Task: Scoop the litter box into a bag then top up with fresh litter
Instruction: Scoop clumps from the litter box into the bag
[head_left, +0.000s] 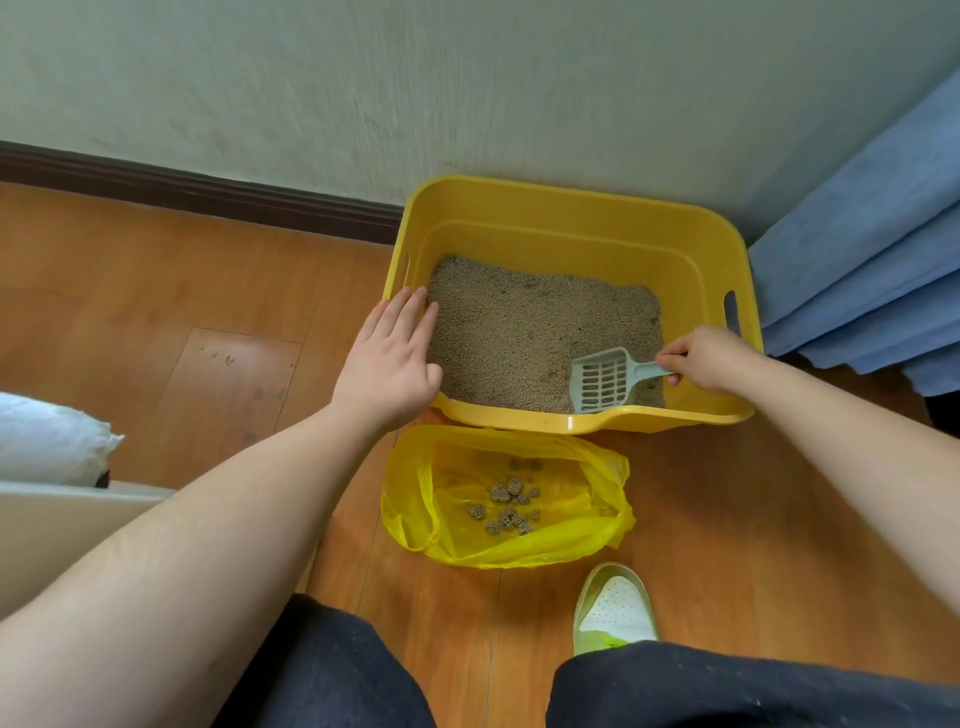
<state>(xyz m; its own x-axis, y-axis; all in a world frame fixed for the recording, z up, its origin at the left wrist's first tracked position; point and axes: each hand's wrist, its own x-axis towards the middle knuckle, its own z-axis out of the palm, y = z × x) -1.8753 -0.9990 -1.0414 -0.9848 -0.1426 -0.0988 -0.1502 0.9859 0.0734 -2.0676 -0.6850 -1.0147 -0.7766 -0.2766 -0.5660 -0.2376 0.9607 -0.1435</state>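
A yellow litter box (566, 208) stands on the wooden floor against the wall, with tan litter (519, 327) spread over its bottom. My right hand (711, 358) grips the handle of a pale blue slotted scoop (605, 379), whose blade rests on the litter at the box's near right corner. My left hand (389, 364) lies flat, fingers together, on the box's near left rim. Just in front of the box an open yellow plastic bag (415, 519) lies on the floor with several grey clumps (506, 506) inside.
A blue curtain (872, 260) hangs at the right of the box. A white sack (47, 441) sits at the left edge on a pale surface. My shoe (615, 608) and dark trouser legs are near the bag. A dark skirting board runs along the wall.
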